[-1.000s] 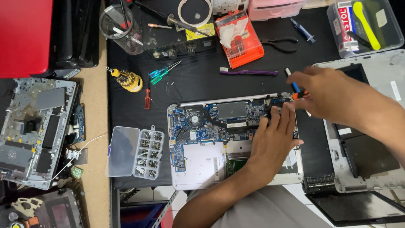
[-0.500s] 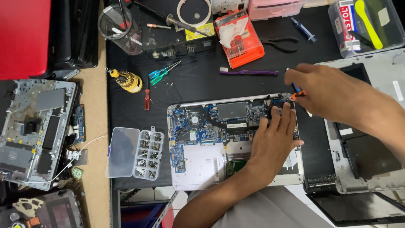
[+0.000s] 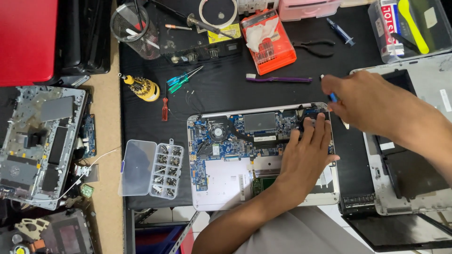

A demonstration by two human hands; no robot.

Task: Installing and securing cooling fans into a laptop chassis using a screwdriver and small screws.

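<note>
Your left hand (image 3: 303,157) lies flat, fingers spread, on the opened laptop base (image 3: 261,155) at the centre of the frame, fingertips pressing near its upper right corner and holding nothing. Your right hand (image 3: 372,101), at the right of the frame, is closed around a blue-handled screwdriver (image 3: 332,96) whose tip is hidden; the tool slants down and leftward toward that same corner of the circuit board (image 3: 245,131), just above your left fingertips. Your right hand is nearer. A clear screw box (image 3: 150,168) sits on the black tabletop (image 3: 226,89) at left.
</note>
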